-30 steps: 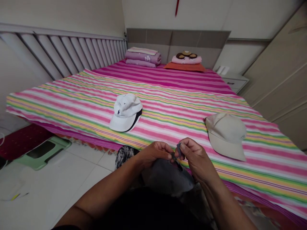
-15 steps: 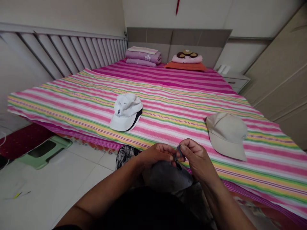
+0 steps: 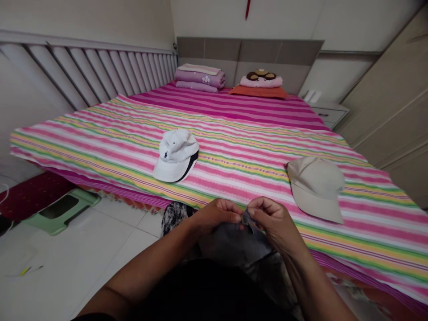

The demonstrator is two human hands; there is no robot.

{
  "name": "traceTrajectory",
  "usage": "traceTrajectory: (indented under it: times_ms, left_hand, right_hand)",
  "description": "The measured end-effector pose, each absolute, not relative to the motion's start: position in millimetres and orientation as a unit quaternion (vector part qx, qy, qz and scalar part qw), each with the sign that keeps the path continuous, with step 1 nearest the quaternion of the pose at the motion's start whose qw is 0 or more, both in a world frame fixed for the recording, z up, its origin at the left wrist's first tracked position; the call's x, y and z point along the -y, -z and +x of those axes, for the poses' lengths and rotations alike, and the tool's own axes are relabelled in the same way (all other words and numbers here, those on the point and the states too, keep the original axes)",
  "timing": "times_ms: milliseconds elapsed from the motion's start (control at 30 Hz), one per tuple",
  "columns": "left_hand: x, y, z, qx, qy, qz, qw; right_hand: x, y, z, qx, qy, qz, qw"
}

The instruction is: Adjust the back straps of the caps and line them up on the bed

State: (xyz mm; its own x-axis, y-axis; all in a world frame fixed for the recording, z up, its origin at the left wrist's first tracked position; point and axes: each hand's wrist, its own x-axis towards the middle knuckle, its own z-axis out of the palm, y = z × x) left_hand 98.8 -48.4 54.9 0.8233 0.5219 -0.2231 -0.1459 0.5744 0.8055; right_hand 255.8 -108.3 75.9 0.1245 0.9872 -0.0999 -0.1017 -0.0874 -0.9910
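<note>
Left hand (image 3: 216,216), right hand (image 3: 276,223) curled closed, pinching small dark strap (image 3: 249,220) of grey fabric cap (image 3: 234,245), just below striped bedspread (image 3: 100,133); strap work in hand.

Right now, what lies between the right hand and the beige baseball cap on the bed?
In the head view, only the striped bedspread lies between the right hand and the beige baseball cap.

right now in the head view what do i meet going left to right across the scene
dark red mat, green plastic stool, white cap, left hand, right hand, beige cap
</note>
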Motion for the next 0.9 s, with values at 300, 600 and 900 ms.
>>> traceTrajectory:
  times_ms: [300,600,900]
  left_hand:
    - [48.5,-50.9,98.1,-0.238,-0.188,0.414,0.859]
    - [49.2,-44.2,97.9,-0.215,-0.196,0.403,0.868]
    - [48.7,-42.6,99.9,-0.223,-0.202,0.408,0.862]
  right_hand:
    - [110.2,-80.0,258.2,0.507,-0.462,-0.565,0.458]
    - [111.1,-88.4,260.5,0.521,-0.477,-0.567,0.424]
    - [113.5,-95.7,260.0,0.530,-0.493,-0.562,0.401]
